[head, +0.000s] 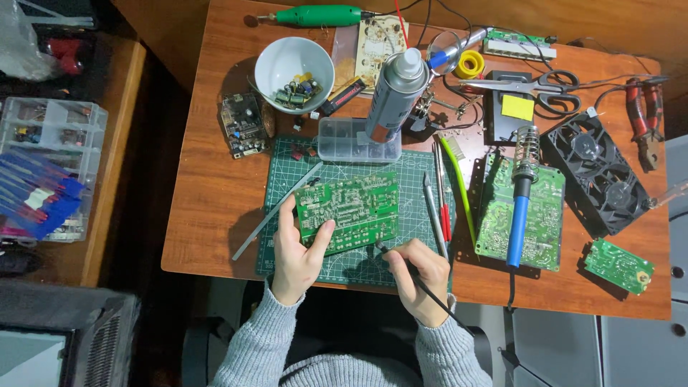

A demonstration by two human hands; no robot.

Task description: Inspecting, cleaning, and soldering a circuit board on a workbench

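Note:
My left hand [297, 252] grips the lower left edge of a green circuit board [349, 209], holding it tilted over the green cutting mat [416, 165]. My right hand [419, 272] is closed around a thin black tool with a cable [393, 256], its tip touching the board's lower right edge. Both sleeves are grey knit.
On the wooden desk [208, 193] stand a spray can [394, 93], a white bowl of components [294, 66], a clear parts box [344, 140], a second green board [541, 215] bearing a blue-handled soldering iron [517, 215], black fans [595, 172], scissors [545, 84] and a small green board [618, 265].

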